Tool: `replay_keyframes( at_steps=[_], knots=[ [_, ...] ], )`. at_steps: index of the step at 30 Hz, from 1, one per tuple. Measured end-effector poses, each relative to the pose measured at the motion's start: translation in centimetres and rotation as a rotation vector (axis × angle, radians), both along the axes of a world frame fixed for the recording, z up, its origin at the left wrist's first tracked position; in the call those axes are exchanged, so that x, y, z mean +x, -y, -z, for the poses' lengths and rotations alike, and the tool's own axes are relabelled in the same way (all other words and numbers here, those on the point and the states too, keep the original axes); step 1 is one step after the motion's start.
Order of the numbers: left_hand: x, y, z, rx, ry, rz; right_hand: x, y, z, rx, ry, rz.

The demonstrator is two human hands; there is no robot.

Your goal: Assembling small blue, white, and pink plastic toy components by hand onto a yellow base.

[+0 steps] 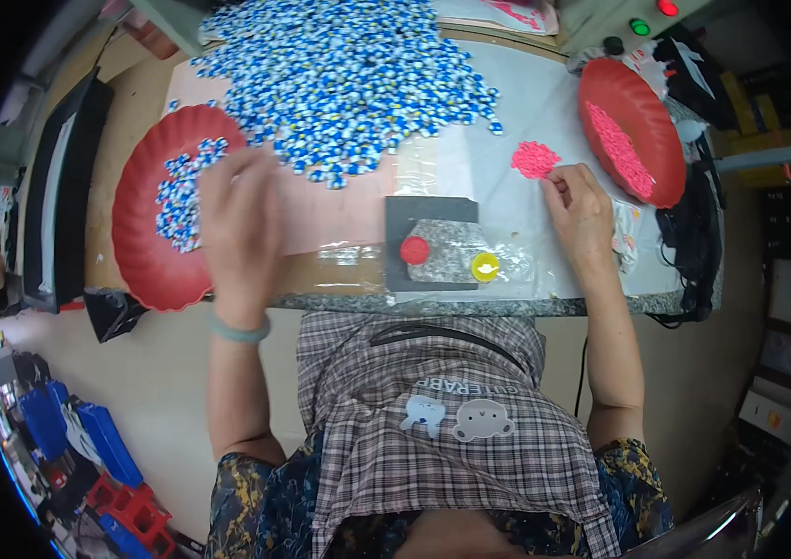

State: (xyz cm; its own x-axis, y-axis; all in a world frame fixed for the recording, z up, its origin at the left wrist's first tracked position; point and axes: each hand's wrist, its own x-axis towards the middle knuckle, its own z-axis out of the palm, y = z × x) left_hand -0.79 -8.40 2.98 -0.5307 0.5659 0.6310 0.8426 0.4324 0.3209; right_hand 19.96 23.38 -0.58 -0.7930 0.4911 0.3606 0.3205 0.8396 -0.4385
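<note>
My left hand [239,219], smeared by motion, hovers by the right rim of a red scalloped bowl [139,228]. Small blue-and-white pieces [177,207] lie in that bowl, and the blur hides whether the fingers hold anything. On the right, thumb and forefinger of my right hand [582,212] are pinched together at the edge of a small pile of bright pink pieces [535,159]. What sits in the pinch is too small to make out. Between the hands, a dark grey pad [401,219] carries a red round button-like piece [414,250] and a yellow one [485,267].
A large heap of blue-and-white pieces [340,93] spreads across the far middle of the table. At the right, a second red bowl [633,88] is tilted, with pink pieces [621,154] inside. The stone table edge [349,304] runs in front of me. Dark cables [684,252] lie at the right.
</note>
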Motion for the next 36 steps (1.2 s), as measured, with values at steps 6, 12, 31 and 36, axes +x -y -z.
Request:
replay_keyframes(
  at_steps=[6,12,31,36],
  knots=[
    [1.4,-4.5,2.3,-0.007,0.089,0.179,0.1,-0.9,0.0,0.059,0.068,-0.004],
    [0.8,-6.5,3.1,-0.078,0.031,0.247,0.5,-1.0,-0.4,-0.102,0.051,-0.045],
    [1.3,-8.9,1.0,0.057,0.293,0.396,1.4,2.7,-2.4,-1.350,-0.037,-0.169],
    [5.8,-9.2,-0.3,0.122,0.702,0.542,1.1,4.4,-3.3,-1.622,-0.099,-0.283]
  ],
)
